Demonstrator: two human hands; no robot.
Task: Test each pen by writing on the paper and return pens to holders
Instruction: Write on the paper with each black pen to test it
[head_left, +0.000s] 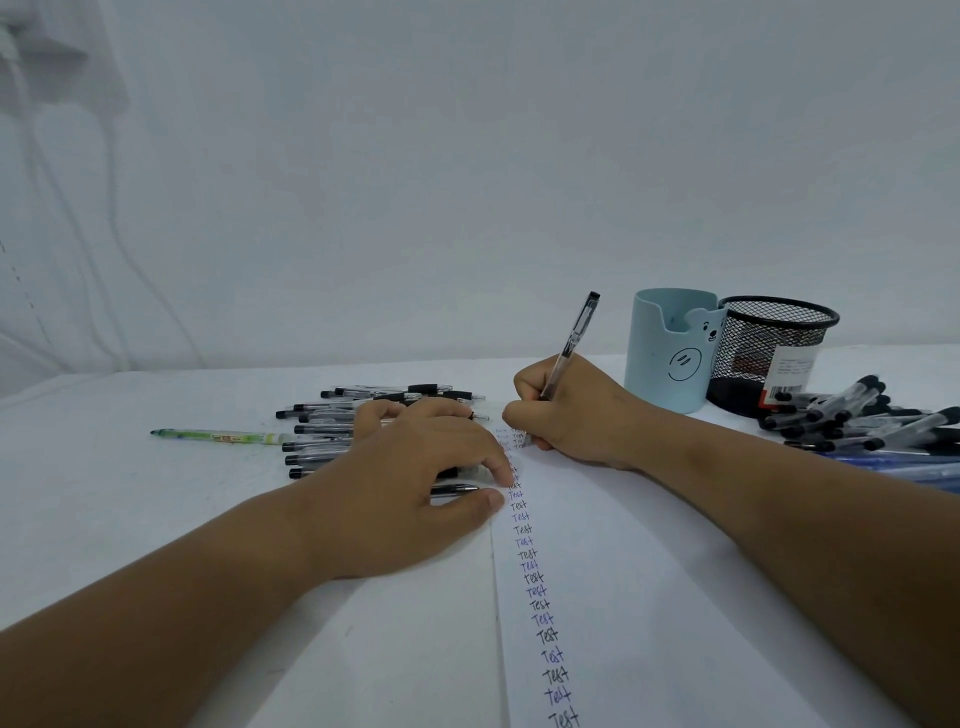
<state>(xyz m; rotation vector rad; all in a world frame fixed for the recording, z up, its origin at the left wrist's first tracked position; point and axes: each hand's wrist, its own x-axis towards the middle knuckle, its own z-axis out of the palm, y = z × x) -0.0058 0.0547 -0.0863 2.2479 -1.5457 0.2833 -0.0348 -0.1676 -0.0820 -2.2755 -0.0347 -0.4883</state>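
R hand pinches clear black-capped pen, tip at top of paper, 12 o'clock end of "Test" column. L hand spread, pressing paper edge. Blue bear holder & mesh holder at 2 o'clock. Risk: L fingers nudge pen pile at 10 o'clock; tested/untested mix.

On my feed the only legible writing is the word "Test", handwritten over and over in a column of black and blue ink down the paper, while print on the mesh holder's label and the green pen stays unreadable.
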